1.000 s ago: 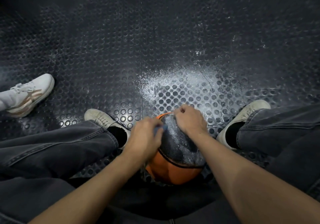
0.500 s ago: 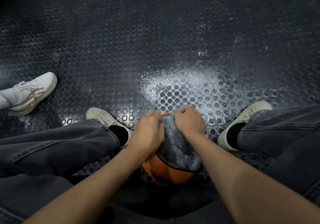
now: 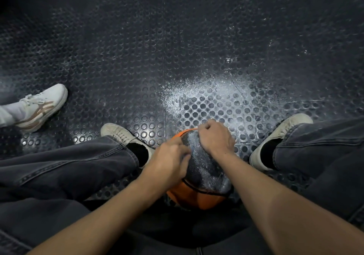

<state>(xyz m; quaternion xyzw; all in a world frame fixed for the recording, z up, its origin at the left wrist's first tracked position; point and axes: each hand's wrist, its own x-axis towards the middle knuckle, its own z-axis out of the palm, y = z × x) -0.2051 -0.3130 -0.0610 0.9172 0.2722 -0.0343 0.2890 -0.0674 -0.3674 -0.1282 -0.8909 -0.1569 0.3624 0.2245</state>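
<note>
An orange basketball (image 3: 197, 197) with a dark panel dusted white sits on the floor between my feet. My left hand (image 3: 169, 160) lies against the ball's left side with curled, blurred fingers. They pinch a small bluish thing (image 3: 187, 146) that barely shows. My right hand (image 3: 214, 136) is curled tightly over the ball's top far side and grips it there. Both forearms reach in from the bottom edge.
The floor is black studded rubber (image 3: 177, 47), with a patch of white dust (image 3: 206, 93) just beyond the ball. My pale shoes (image 3: 118, 132) (image 3: 279, 132) and grey jeans flank the ball. Another person's white shoe (image 3: 41, 107) is at the left.
My left hand has slid across the ball's left side, first up toward the right hand and then back. The right hand has stayed on top. The view has shifted slightly.
</note>
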